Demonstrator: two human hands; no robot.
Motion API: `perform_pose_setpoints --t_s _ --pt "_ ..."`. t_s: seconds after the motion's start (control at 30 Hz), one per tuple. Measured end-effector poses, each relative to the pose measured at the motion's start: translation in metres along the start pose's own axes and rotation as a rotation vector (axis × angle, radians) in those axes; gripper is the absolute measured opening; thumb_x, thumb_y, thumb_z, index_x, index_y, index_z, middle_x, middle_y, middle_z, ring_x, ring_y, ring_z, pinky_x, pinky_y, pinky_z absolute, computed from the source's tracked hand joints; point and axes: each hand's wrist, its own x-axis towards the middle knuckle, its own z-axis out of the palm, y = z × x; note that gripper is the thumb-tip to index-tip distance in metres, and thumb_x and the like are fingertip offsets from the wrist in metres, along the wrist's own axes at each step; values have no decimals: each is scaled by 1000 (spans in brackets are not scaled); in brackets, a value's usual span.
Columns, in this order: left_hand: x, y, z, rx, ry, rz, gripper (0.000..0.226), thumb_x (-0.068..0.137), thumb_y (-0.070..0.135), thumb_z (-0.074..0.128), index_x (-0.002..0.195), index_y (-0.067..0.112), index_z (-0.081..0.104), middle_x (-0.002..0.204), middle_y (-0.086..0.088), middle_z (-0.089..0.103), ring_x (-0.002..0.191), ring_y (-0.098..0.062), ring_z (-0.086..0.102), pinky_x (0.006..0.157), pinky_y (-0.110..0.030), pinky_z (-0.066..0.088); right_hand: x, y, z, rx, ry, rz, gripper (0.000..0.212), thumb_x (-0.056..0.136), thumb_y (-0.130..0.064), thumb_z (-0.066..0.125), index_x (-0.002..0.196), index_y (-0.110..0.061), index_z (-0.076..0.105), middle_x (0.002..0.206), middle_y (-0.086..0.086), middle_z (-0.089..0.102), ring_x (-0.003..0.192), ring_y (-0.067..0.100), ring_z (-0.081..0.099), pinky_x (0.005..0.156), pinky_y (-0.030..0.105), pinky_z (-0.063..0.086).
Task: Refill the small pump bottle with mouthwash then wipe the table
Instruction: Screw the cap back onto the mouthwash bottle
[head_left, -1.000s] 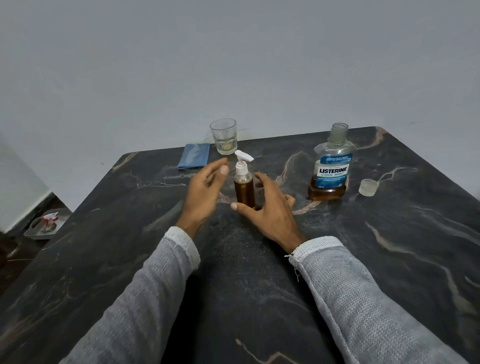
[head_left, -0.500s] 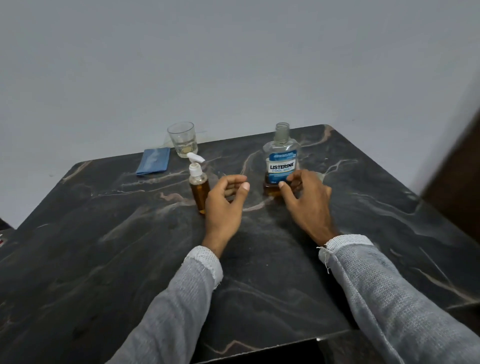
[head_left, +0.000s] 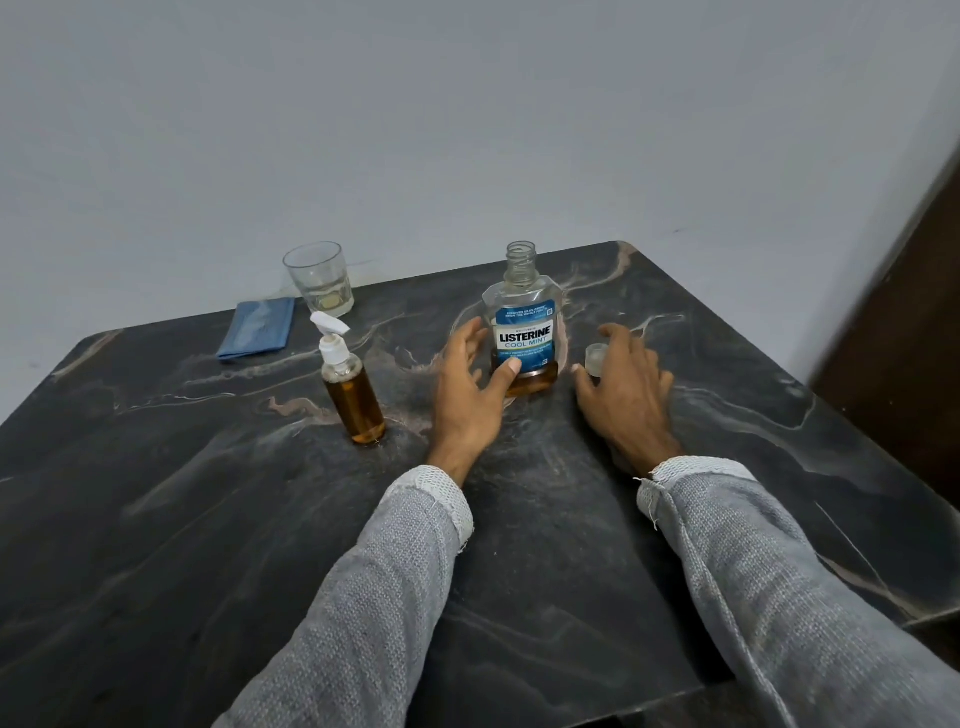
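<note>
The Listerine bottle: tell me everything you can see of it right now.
The Listerine bottle is clear plastic with a blue and white "Listerine Cool Mint" label. It stands upright on the dark marble table, uncapped, threaded neck bare. A shallow layer of amber liquid sits at the bottom. The left hand reaches around its lower left side, thumb on the front near the base. The right hand is apart from it, at the small cap.

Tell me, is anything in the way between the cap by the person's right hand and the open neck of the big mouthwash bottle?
Nothing visible. The cap sits at the right hand, just right of the mouthwash bottle, with only bare table between.
</note>
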Motion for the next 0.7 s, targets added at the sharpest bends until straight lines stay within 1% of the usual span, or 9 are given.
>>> perform_pose_setpoints --t_s 0.1,0.17,0.23,0.33,0.4,0.47,0.5,0.57,0.7 --pt "0 -4 4 -18 -44 7 64 87 8 67 143 20 38 143 2 49 123 1 45 88 -2 39 0 1 -1 22 11 -28 45 91 -24 55 133 -21 39 133 7 53 122 27 48 100 47 33" --pt "1 -6 7 -9 -63 18 62 87 8 67 142 19 39 139 3 53 116 5 49 83 2 39 -2 0 -3 135 49 -59 44 91 -21 57 131 -20 41 130 6 54 116 25 53 99 44 40" --pt "2 -8 8 12 -60 30 60 87 10 68 139 17 42 135 6 55 112 6 50 81 3 38 -4 -2 -5 278 82 -76 44 90 -20 59 130 -20 41 128 4 53 112 20 55 95 38 48" --pt "5 -11 8 51 -65 36 56 86 12 69 136 18 45 130 9 56 113 2 53 82 -2 43 -8 -4 -9 461 75 -39 45 88 -21 64 126 -28 41 120 -5 52 105 10 58 85 27 53" --pt "8 -13 7 74 -78 44 52 86 12 70 133 18 48 126 10 57 111 1 54 83 -4 45 -9 -7 -12 553 76 -29 47 86 -19 69 122 -32 42 110 -14 53 98 0 59 73 13 51" --pt "10 -14 7 91 -70 49 49 86 12 69 130 17 50 124 10 58 110 -1 55 83 -9 46 -10 -9 -18 627 87 -38 49 83 -16 72 118 -33 42 105 -20 53 96 -13 56 69 4 47" --pt "11 -14 6 95 -65 50 47 86 11 69 129 16 51 126 6 59 112 -4 56 86 -13 48 -10 -10 -21 645 89 -48 49 83 -16 73 117 -32 42 104 -21 53 95 -15 55 69 3 46" --pt "12 -15 6 100 -64 47 46 86 12 70 128 16 52 128 1 60 114 -9 57 92 -20 49 -10 -11 -27 652 87 -73 47 82 -16 74 115 -29 43 105 -21 54 95 -14 56 71 4 46" --pt "10 -14 3 94 -100 37 46 85 12 70 127 16 53 128 0 61 117 -12 58 97 -30 51 -5 -18 -45 626 65 -142 42 82 -19 75 112 -27 47 105 -21 56 96 -14 57 72 4 47"
